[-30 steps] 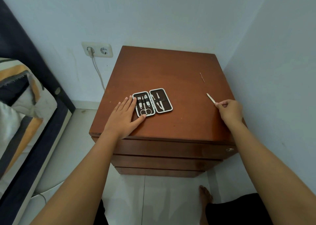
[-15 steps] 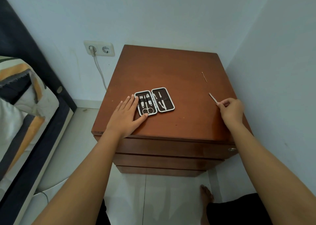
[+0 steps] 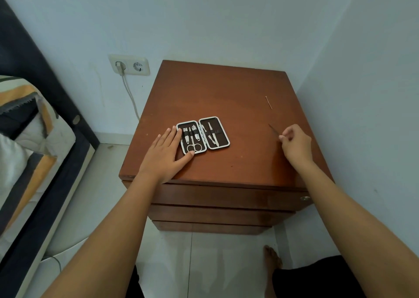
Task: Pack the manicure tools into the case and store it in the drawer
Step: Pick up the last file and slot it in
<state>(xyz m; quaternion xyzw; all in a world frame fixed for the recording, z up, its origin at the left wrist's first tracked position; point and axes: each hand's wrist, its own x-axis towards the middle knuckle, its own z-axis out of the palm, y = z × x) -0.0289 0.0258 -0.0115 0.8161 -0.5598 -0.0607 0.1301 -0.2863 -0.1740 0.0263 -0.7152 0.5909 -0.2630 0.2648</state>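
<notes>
Your left hand lies flat and open, fingertips on the open case (tools strapped inside). Your right hand pinches a thin metal tool above the desk.

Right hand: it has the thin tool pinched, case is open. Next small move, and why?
Probably carry the thin tool in the right hand leftward to the open case and slide it into a free strap. The left hand lies flat at the case's left edge, and another thin stick waits farther back.
</notes>
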